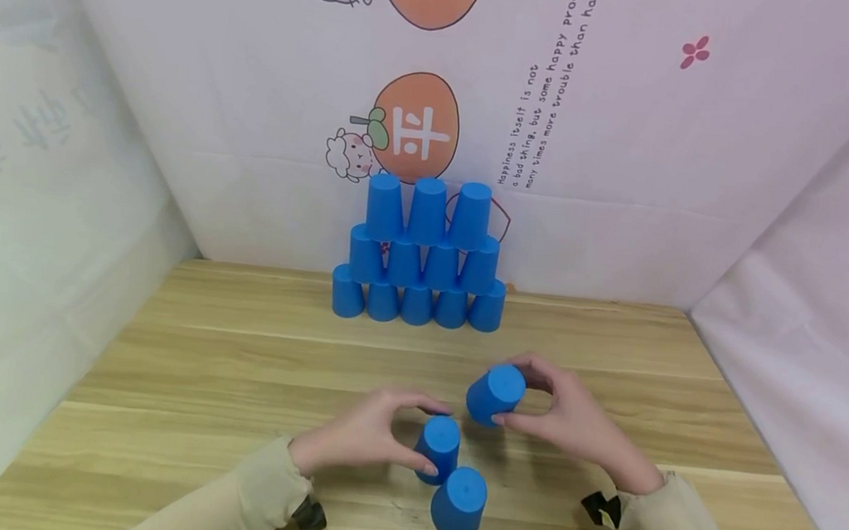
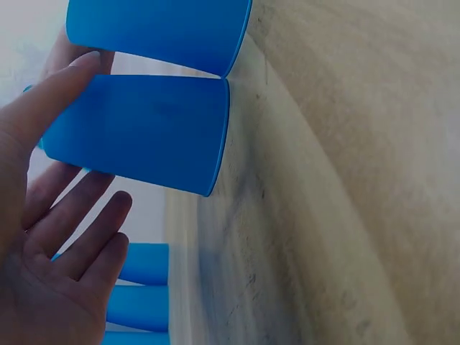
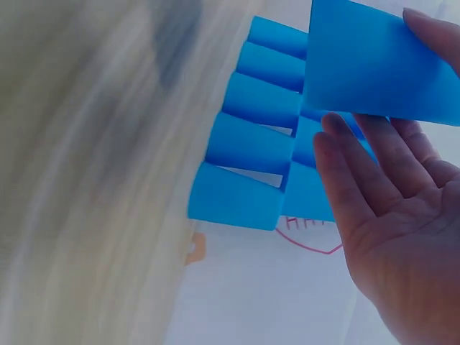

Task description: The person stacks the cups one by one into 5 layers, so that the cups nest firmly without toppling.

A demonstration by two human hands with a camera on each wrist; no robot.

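My right hand (image 1: 570,410) holds an upside-down blue cup (image 1: 495,394) between thumb and fingers, tilted and raised above the wooden table. In the right wrist view this cup (image 3: 381,65) overlaps the stack behind it. My left hand (image 1: 366,431) has its thumb and fingers around a second inverted blue cup (image 1: 438,449), which stands on the table; the left wrist view shows the thumb on the side of that cup (image 2: 140,126). A third inverted cup (image 1: 459,505) stands just in front of it, nearer to me, their rims close together.
Farther back, a stepped stack of inverted blue cups (image 1: 420,265) rises in rows, with three cups on top. The wooden table (image 1: 238,350) ends at a printed white cloth (image 1: 271,120) behind the stack. White cloth also hangs at both sides.
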